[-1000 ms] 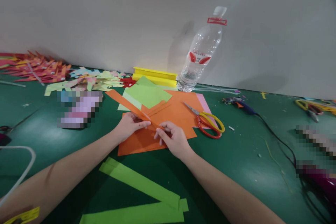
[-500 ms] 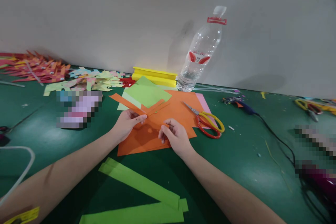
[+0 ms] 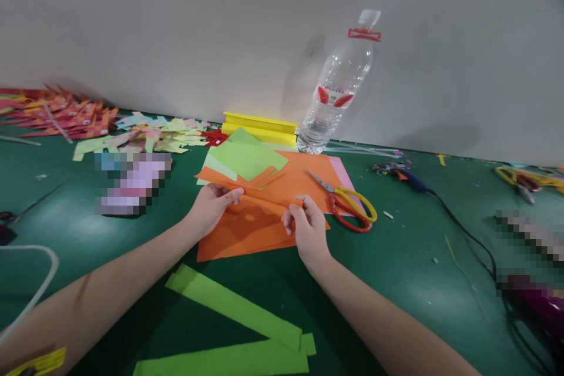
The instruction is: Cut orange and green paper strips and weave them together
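My left hand (image 3: 215,207) pinches a narrow orange paper strip (image 3: 268,198) between thumb and fingers, and one end sticks out to the left past the hand. At the strip's right end my right hand (image 3: 307,226) is closed on it too, so it stretches between both hands. Below it lie orange paper sheets (image 3: 238,238), with a green paper piece (image 3: 250,154) on top at the back. Scissors (image 3: 348,202) with one yellow and one red handle rest on the right edge of the sheets. Nearer to me lie folded green paper strips (image 3: 238,305).
A water bottle (image 3: 337,91) leans on the grey partition (image 3: 198,23), beside folded yellow paper (image 3: 259,128). Paper scraps (image 3: 154,135) and woven red-orange pieces (image 3: 66,114) are heaped at the back left. A blurred phone (image 3: 134,184) lies left; a corded tool (image 3: 414,179) lies right.
My right hand has moved right and slightly down along the orange strip. The strip now runs straighter between the hands, and its left end has dropped lower.
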A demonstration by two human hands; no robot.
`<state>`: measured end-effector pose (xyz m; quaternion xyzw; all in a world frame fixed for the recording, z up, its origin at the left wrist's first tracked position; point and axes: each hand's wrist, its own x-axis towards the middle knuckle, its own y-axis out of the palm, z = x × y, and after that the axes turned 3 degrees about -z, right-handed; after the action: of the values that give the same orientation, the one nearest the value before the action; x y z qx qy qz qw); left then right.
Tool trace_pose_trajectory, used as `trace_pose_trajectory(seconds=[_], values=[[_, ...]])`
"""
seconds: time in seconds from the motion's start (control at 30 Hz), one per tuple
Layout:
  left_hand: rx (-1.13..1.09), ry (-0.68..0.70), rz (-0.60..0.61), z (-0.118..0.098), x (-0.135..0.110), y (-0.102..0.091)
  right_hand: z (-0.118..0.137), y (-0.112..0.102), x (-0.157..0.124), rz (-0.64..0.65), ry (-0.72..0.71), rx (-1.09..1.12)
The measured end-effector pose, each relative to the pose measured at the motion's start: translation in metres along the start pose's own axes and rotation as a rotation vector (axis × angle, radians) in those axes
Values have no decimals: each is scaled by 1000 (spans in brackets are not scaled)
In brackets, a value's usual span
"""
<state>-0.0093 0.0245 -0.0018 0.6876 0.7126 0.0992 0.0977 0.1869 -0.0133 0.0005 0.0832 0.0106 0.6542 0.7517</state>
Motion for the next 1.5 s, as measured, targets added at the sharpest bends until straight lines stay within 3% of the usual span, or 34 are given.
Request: trace_pose_trajectory(seconds=[0.17,0.43,0.53,0.67,0.73,0.87,1.07,1.5], values=[[-69,14,-11,3,3,-3,-3,-1,4,-91,0,94],[-60,36,-6,1,4,-5,-4,-2,8,-86,37,152],[30,24,70,-2,0,-2,-5,-1,7,-68,27,113],[347,34,254,-8,-6,2,-6,-1,6,-42,32,119],[433,41,288,-9,-8,2,-5,-1,6,-24,40,142],[277,56,279,-6,-7,0,-3,-1,6,2,38,129],[12,22,160,-3,-4,-3,-1,2,5,3,30,55],[-244,-21,39,-3,3,-5,1,2,5,-18,46,49]])
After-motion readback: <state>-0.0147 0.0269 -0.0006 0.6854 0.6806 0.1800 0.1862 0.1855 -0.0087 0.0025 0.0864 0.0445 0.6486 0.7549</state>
